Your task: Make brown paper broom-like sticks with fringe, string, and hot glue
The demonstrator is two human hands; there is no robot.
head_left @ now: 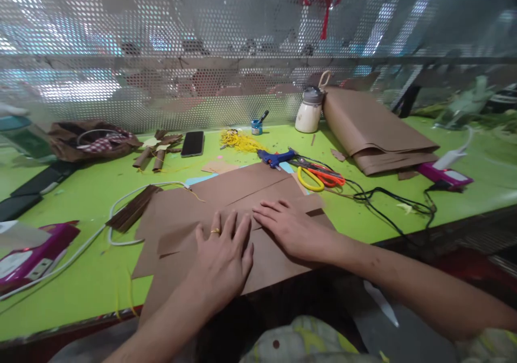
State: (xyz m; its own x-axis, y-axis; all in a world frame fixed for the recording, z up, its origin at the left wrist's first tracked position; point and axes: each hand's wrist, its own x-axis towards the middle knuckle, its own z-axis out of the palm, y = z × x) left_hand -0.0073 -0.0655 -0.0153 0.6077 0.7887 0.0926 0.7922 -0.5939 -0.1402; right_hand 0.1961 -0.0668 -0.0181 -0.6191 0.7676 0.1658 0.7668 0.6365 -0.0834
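Sheets of brown kraft paper (242, 190) lie overlapped on the green table in front of me. My left hand (226, 250) rests on the paper with its fingers spread, a ring on one of them. Beside it, my right hand (288, 228) lies flat on the paper, fingers stretched toward the left. A folded strip of the paper (177, 239) shows just left of my left hand. Past the sheets' far edge are a blue glue gun (277, 158), yellow-handled scissors (310, 180) and orange-handled scissors (329, 175).
A large folded stack of brown paper (371, 120) stands back right, near a white jar (309, 112). Yellow raffia (240, 140), a phone (193, 144) and rolled paper pieces (158, 158) lie behind. Purple power strips (448, 179) sit at both sides, with loose cords. A perforated metal screen (181, 93) closes the back.
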